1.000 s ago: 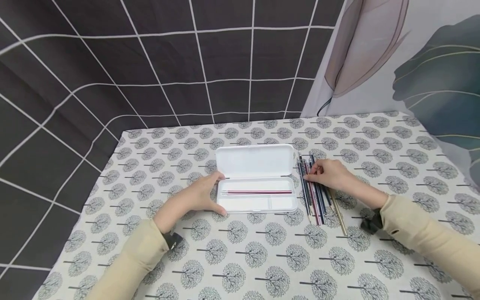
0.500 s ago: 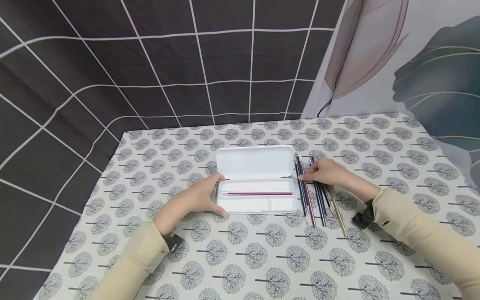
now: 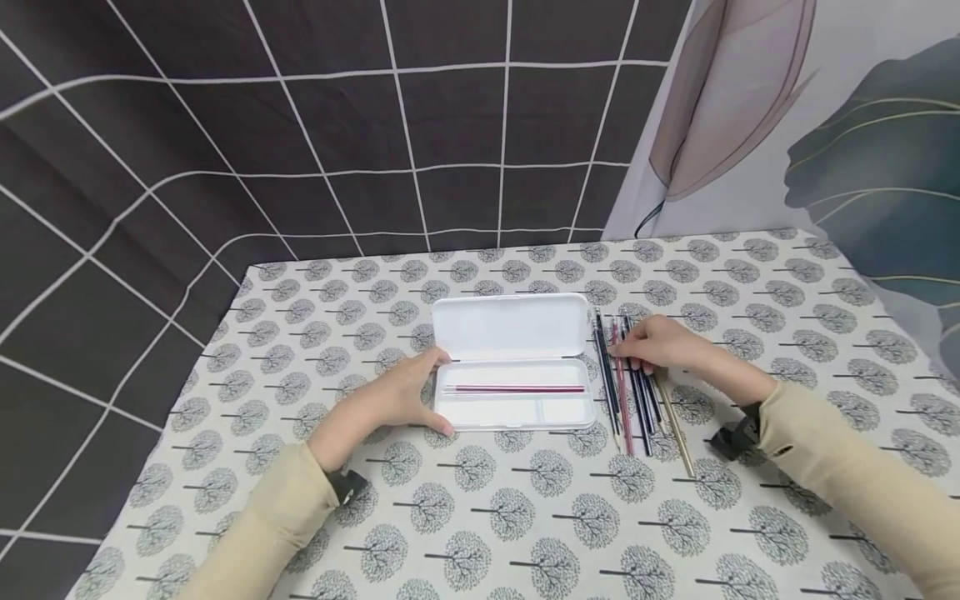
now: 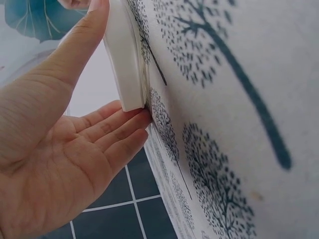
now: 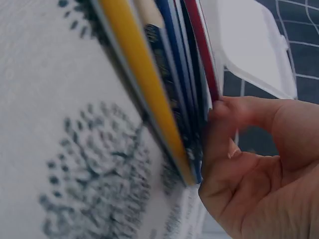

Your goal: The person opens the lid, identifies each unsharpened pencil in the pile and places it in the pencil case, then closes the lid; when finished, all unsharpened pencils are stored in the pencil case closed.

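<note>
A white pencil case (image 3: 480, 412) lies with its lid raised, two red pencils (image 3: 517, 388) in its long back compartment. My left hand (image 3: 401, 390) holds the case's left end, thumb at the front corner and fingers at the back. In the left wrist view, those fingertips (image 4: 134, 119) touch the case's corner (image 4: 130, 94). Right of the case, my right hand (image 3: 660, 343) pinches a red pencil (image 3: 626, 412) between thumb and index finger, as the right wrist view also shows. Dark blue pencils (image 3: 609, 383) lie to its left, and more dark pencils (image 3: 642, 408) lie under the hand.
A gold-coloured pencil (image 3: 678, 429) lies at the right of the pile, showing yellow in the right wrist view. A tree-print cloth (image 3: 480, 483) covers the table. Behind it hangs a dark grid-patterned curtain (image 3: 450, 125), with a leaf-print curtain (image 3: 742, 125) at the right.
My right hand went a little left over the pencils, then back right, and now pinches a red one. The pencils on the left shifted slightly. My left hand stays on the case.
</note>
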### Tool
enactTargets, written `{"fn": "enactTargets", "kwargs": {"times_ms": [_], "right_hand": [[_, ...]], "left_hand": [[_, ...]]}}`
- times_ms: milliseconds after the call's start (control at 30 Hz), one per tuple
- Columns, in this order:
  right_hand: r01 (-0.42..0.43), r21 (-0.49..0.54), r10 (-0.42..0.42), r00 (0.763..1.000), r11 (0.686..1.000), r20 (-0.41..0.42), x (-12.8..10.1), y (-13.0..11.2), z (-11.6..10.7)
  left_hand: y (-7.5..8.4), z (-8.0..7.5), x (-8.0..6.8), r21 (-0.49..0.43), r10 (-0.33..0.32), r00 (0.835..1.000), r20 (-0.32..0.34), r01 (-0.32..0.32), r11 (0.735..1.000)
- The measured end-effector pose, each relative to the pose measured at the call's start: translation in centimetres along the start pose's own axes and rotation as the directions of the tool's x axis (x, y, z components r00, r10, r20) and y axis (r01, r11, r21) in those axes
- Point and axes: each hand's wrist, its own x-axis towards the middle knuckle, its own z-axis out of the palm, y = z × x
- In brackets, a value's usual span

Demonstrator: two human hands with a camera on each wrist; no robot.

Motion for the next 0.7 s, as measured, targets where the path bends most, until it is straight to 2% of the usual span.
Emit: {"fn": "enactTargets", "kwargs": {"times_ms": [133, 267, 367, 433, 533, 600, 700], "right_hand": [[0.084, 0.012, -0.085, 0.996, 0.996, 0.021, -0.8, -0.6, -1.1], [0.166, 0.152, -0.173, 0.984, 0.974, 0.031, -1.2, -1.4, -1.8], [0.242, 0.212, -0.246, 0.969, 0.947, -0.006, -1.3, -2.2, -1.8], [0.296, 0.229, -0.289, 0.955, 0.927, -0.065, -1.3, -2.8, -1.6], [0.392, 0.181, -0.361, 0.914, 0.902, -0.183, -1.2, -3.8, -1.0], [0.466, 0.089, -0.433, 0.867, 0.881, -0.248, -1.0, -4.5, -0.5], [0.565, -0.064, -0.559, 0.784, 0.823, -0.268, -0.8, -5.4, 0.6]], "left_hand": [[0.0, 0.0, 0.0, 0.004, -0.004, 1.0, 0.001, 0.004, 1.0], [0.0, 0.0, 0.0, 0.001, -0.001, 1.0, 0.001, 0.001, 1.0], [-0.1, 0.0, 0.0, -0.002, 0.005, 1.0, 0.002, -0.005, 1.0], [-0.1, 0.0, 0.0, 0.0, 0.01, 1.0, 0.003, -0.01, 1.0], [-0.1, 0.0, 0.0, 0.006, 0.021, 1.0, 0.004, -0.021, 1.0], [-0.1, 0.1, 0.0, 0.007, 0.02, 1.0, 0.003, -0.02, 1.0], [-0.1, 0.1, 0.1, 0.008, 0.019, 1.0, -0.003, -0.019, 1.0]]}}
